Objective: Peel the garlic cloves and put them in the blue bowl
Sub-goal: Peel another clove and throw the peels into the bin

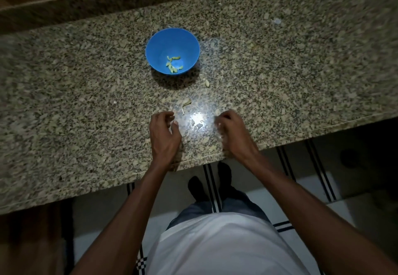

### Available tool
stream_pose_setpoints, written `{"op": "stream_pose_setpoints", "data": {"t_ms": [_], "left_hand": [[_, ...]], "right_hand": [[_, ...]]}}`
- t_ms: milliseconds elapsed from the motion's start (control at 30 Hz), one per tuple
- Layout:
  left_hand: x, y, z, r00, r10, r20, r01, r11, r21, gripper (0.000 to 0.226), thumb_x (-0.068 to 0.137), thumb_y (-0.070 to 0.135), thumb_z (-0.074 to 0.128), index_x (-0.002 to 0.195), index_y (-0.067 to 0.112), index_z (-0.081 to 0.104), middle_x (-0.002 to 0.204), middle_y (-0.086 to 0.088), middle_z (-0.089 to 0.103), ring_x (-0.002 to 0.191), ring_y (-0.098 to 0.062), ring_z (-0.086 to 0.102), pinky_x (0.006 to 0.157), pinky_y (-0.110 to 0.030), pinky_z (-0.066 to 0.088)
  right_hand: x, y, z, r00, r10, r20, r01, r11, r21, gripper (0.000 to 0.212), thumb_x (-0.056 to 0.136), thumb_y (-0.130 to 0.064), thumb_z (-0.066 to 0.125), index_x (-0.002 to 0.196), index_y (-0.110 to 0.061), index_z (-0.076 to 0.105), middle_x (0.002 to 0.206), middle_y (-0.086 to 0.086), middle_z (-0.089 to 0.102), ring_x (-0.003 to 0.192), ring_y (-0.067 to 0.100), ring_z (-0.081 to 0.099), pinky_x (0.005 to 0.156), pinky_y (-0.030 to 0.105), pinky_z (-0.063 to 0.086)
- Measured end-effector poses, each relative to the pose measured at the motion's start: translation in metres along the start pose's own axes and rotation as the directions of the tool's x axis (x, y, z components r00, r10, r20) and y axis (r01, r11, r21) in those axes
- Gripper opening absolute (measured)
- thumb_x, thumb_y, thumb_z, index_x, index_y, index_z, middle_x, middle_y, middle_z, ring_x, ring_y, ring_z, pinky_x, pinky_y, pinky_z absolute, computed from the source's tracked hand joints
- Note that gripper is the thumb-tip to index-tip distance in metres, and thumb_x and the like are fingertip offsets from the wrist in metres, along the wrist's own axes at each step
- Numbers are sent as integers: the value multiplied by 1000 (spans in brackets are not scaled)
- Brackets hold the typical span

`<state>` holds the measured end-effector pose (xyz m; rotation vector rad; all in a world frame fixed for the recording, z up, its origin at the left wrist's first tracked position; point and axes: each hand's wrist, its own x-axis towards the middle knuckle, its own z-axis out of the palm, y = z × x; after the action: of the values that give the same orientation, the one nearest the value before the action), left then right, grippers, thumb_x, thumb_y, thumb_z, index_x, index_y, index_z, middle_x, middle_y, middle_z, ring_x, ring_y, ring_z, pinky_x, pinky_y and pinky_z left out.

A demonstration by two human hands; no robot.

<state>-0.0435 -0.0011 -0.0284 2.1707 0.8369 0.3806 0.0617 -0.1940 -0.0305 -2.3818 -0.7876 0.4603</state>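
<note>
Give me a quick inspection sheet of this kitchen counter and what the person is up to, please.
Surface: speckled granite counter, with a bright light glare near the hands.
Job's things: blue bowl upright, several peeled garlic cloves at its bottom.
Clutter: garlic skins scattered between bowl and hands; one loose piece just right of the bowl.
Hands: left hand with fingers curled, thumb and fingertips close; right hand curled and blurred; what either holds cannot be told.
Cables: nothing seen.
Surroundings: tiled floor with dark stripes below the counter edge; dim room.
</note>
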Motion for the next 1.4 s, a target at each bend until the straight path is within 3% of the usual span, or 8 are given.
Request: {"op": "stream_pose_setpoints", "data": {"t_ms": [133, 233, 333, 567, 800, 1067, 1267, 1400], "left_hand": [[17, -9, -8, 1000, 16, 3, -16, 998, 62, 40, 91, -7, 54, 127, 7, 62, 123, -10, 55, 117, -23, 55, 97, -28, 47], [38, -9, -8, 997, 46, 60, -55, 984, 168, 56, 85, -13, 51, 138, 5, 57, 138, -16, 51, 129, -31, 44, 105, -32, 37], [54, -8, -9, 980, 67, 186, -115, 958, 263, 72, 77, -13, 54, 147, 4, 50, 148, -18, 45, 132, -36, 37, 109, -37, 34], [14, -26, -18, 935, 230, 271, -302, 916, 264, 43, 82, -18, 61, 119, 3, 69, 120, -10, 61, 112, -28, 52, 86, -44, 53], [30, -16, -26, 974, 105, 201, -157, 951, 265, 69, 77, -18, 51, 142, 5, 54, 139, -13, 51, 127, -30, 42, 99, -38, 44], [-20, -22, -18, 926, 215, 310, -272, 950, 152, 39, 93, 3, 62, 132, 7, 63, 134, -6, 52, 124, -26, 43, 101, -42, 48], [-27, -19, -27, 922, 94, 376, -166, 973, 162, 87, 77, 59, 75, 143, 8, 52, 137, -11, 47, 122, -22, 37, 90, -35, 38], [-28, -6, -17, 932, 87, 352, -174, 959, 224, 62, 80, 27, 87, 133, 7, 62, 129, -10, 50, 118, -27, 44, 92, -37, 46]], "right_hand": [[20, 19, -26, 981, 125, -146, -145, 981, -130, 38, 85, 16, 56, 114, -3, 71, 119, 18, 56, 112, 36, 53, 82, 28, 35], [15, 0, -12, 995, 24, -93, -43, 977, -208, 29, 81, 17, 57, 98, -6, 64, 112, 14, 50, 103, 26, 49, 74, 32, 40], [0, -34, 17, 996, -93, -14, 91, 991, -99, 24, 95, 6, 58, 115, -6, 62, 118, 14, 49, 107, 19, 49, 84, 31, 47], [-3, -46, 14, 996, -90, 14, 90, 996, 2, 30, 96, 13, 56, 120, 3, 71, 115, 12, 59, 97, 18, 55, 73, 8, 44], [24, -39, 7, 996, -81, 21, 83, 994, -72, 22, 91, 13, 57, 106, 3, 70, 111, 14, 54, 101, 28, 51, 79, 48, 55], [16, -52, 16, 945, -144, 295, 171, 983, -68, 40, 97, 4, 58, 135, -5, 63, 139, 22, 49, 127, 39, 47, 100, 37, 40], [12, -44, 8, 954, -142, 264, 181, 975, -129, 54, 85, -9, 84, 135, -6, 64, 129, 17, 52, 117, 33, 51, 91, 34, 47], [6, -56, 22, 956, -174, 237, 219, 960, -177, 32, 87, -2, 75, 118, -8, 66, 120, 14, 48, 105, 31, 49, 81, 40, 53]]}}
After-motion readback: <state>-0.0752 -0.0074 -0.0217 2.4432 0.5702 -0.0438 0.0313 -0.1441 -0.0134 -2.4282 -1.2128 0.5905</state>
